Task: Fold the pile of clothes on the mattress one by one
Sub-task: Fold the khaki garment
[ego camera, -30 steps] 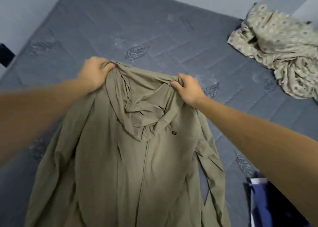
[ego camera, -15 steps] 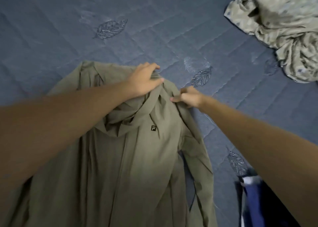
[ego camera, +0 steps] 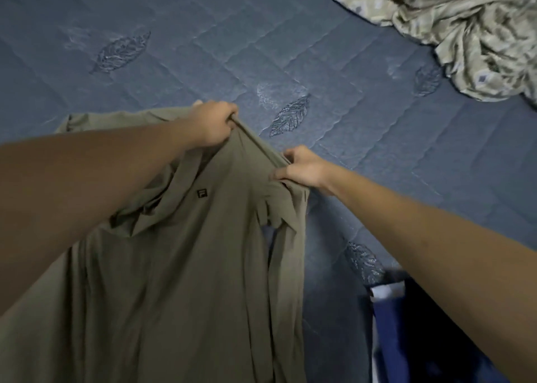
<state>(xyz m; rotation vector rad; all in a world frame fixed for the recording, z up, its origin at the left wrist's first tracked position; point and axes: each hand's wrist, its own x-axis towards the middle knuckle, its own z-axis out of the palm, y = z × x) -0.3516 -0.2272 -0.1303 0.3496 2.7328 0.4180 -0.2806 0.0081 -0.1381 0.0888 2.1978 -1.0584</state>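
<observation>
Left hand (ego camera: 213, 124) fingers clench the jacket's (ego camera: 186, 266) top edge at centre frame; right hand (ego camera: 302, 169) fingers pinch the same edge just to the right. The jacket lies lower left on the mattress (ego camera: 334, 63). Better to keep that edge taut and level before laying it flat. Unfolded clothes (ego camera: 465, 31) wait upper right

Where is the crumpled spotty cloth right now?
In the head view, the crumpled patterned cloth lies at the top right on the blue mattress, well apart from the olive jacket that both hands grip.
</observation>
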